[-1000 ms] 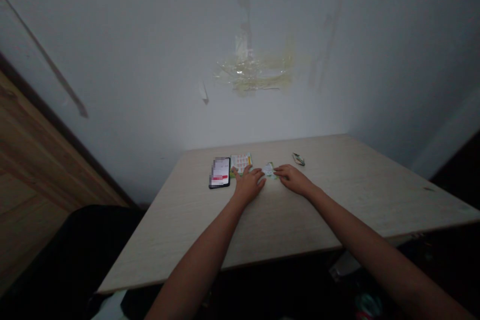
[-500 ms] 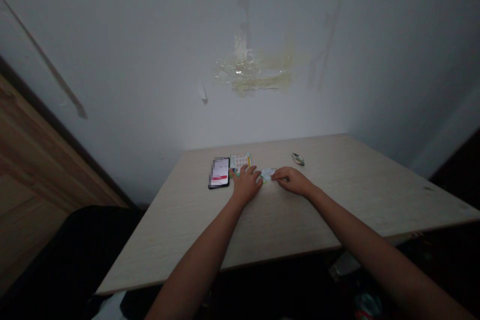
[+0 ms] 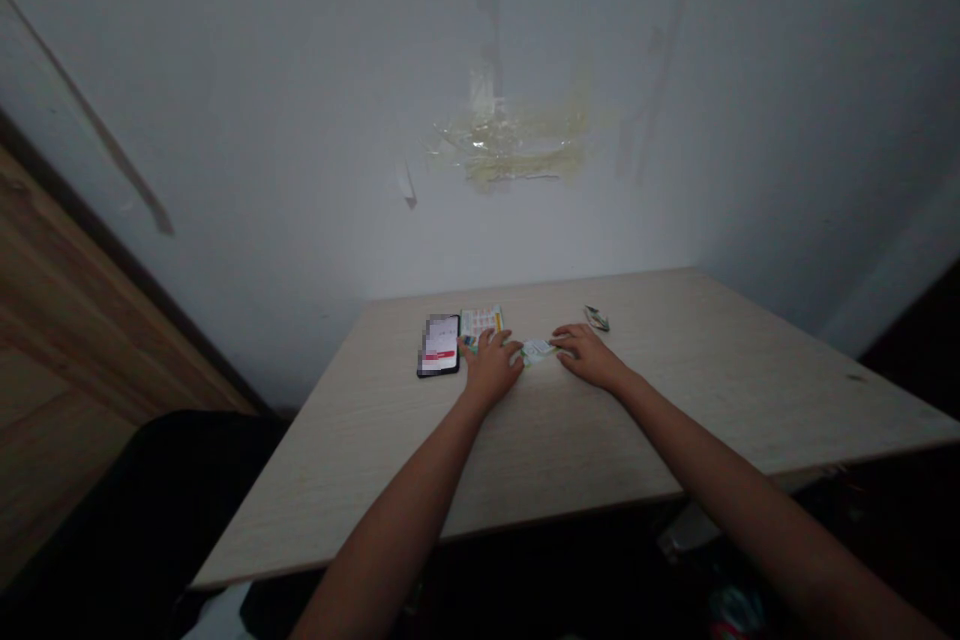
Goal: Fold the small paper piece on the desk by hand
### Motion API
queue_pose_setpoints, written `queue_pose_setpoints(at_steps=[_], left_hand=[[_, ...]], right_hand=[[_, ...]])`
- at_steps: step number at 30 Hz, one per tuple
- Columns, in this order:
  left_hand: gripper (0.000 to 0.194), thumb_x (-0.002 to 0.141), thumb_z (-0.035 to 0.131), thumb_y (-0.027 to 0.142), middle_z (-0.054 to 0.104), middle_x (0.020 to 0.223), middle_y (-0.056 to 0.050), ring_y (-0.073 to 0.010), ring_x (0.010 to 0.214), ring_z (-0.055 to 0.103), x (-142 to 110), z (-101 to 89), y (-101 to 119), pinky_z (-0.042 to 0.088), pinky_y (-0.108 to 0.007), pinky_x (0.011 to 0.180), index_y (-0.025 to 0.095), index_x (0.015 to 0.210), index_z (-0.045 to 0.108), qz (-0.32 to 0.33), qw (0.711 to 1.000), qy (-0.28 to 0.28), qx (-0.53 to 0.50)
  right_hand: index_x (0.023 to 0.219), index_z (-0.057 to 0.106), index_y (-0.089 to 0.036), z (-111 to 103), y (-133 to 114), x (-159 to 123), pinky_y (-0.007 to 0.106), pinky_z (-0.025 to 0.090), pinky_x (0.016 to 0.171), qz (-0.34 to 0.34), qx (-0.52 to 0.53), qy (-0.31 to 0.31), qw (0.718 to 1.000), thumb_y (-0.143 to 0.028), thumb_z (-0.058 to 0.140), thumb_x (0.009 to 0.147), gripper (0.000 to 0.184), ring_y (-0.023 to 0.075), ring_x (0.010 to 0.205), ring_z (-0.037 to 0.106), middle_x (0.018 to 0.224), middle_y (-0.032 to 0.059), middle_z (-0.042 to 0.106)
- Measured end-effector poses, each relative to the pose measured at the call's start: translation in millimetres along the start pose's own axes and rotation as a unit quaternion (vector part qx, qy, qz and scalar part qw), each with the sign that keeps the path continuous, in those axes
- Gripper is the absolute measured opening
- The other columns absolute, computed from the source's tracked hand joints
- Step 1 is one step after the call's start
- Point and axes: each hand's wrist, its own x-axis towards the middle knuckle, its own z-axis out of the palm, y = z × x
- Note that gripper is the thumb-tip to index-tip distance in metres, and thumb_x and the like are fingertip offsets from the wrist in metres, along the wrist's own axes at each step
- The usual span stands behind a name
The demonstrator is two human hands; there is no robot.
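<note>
My left hand point(image 3: 493, 367) rests on the table with its fingers spread. Its fingers cover the lower part of a printed sheet point(image 3: 482, 320) and reach the left edge of a small white-and-green paper point(image 3: 536, 350). At the right end of that paper lies my right hand point(image 3: 589, 353), fingers apart, the tips touching or very near its edge. Just left of my left hand is a phone point(image 3: 441, 346) with its screen lit. A small crumpled piece point(image 3: 597, 319), perhaps a wrapper, lies beyond my right hand.
The pale wooden table point(image 3: 360, 440) meets a wall point(image 3: 300, 120) with old clear tape point(image 3: 517, 145) stuck on it. Wooden boards point(image 3: 75, 320) lean at the left. A dark shape point(image 3: 195, 460), too dim to name, stands by the table's left edge.
My right hand has spread its fingers and shifted slightly right, showing more of the small paper. My left hand has stayed almost still.
</note>
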Motion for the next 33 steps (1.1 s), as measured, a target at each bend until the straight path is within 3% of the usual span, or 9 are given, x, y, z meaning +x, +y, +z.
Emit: queue_pose_setpoints(at_steps=[6, 10, 18, 23, 33], left_hand=[[0.018, 0.091, 0.056, 0.035, 0.059, 0.139, 0.002, -0.0326, 0.136, 0.037, 2, -5.8, -1, 0.008, -0.081, 0.107, 0.035, 0.098, 0.073, 0.021, 0.999, 0.029, 0.003], [0.017, 0.089, 0.060, 0.038, 0.059, 0.139, 0.003, -0.0345, 0.136, 0.037, 3, -7.1, -5, 0.005, -0.081, 0.108, 0.035, 0.091, 0.076, 0.037, 0.999, 0.017, 0.004], [0.024, 0.085, 0.064, 0.050, 0.059, 0.140, 0.002, -0.0353, 0.135, 0.039, 5, -6.7, -13, 0.003, -0.079, 0.110, 0.040, 0.102, 0.076, 0.054, 0.999, -0.005, -0.006], [0.022, 0.085, 0.066, 0.048, 0.059, 0.140, 0.002, -0.0349, 0.136, 0.039, 7, -9.4, -11, 0.000, -0.078, 0.110, 0.039, 0.102, 0.076, 0.080, 0.997, -0.009, 0.016], [0.015, 0.089, 0.063, 0.040, 0.062, 0.136, 0.005, -0.0316, 0.136, 0.041, 7, -12.7, -8, -0.011, -0.078, 0.109, 0.038, 0.097, 0.076, 0.129, 0.991, -0.004, 0.036]], right_hand=[[0.111, 0.074, -0.019, -4, -3, 0, 0.046, 0.042, 0.104, -0.014, 0.017, 0.000, 1.000, -0.018, 0.059, 0.086, 0.030, 0.0267, 0.114, 0.054, 0.116, 0.0112, 0.067], [0.108, 0.075, -0.020, 1, 2, 1, 0.046, 0.045, 0.102, -0.001, 0.043, 0.012, 0.999, -0.019, 0.062, 0.085, 0.027, 0.0256, 0.110, 0.057, 0.112, 0.0110, 0.068], [0.097, 0.077, -0.021, 10, 14, 3, 0.045, 0.045, 0.100, 0.029, 0.085, 0.035, 0.995, -0.021, 0.071, 0.078, 0.020, 0.0252, 0.104, 0.062, 0.106, 0.0099, 0.071], [0.095, 0.077, -0.021, 10, 15, 4, 0.045, 0.045, 0.099, 0.038, 0.096, 0.031, 0.994, -0.023, 0.072, 0.078, 0.018, 0.0248, 0.103, 0.063, 0.105, 0.0097, 0.071], [0.094, 0.078, -0.022, -5, 8, 6, 0.043, 0.046, 0.094, -0.051, 0.032, 0.009, 0.998, -0.027, 0.068, 0.084, 0.015, 0.0243, 0.101, 0.060, 0.097, 0.0089, 0.072]])
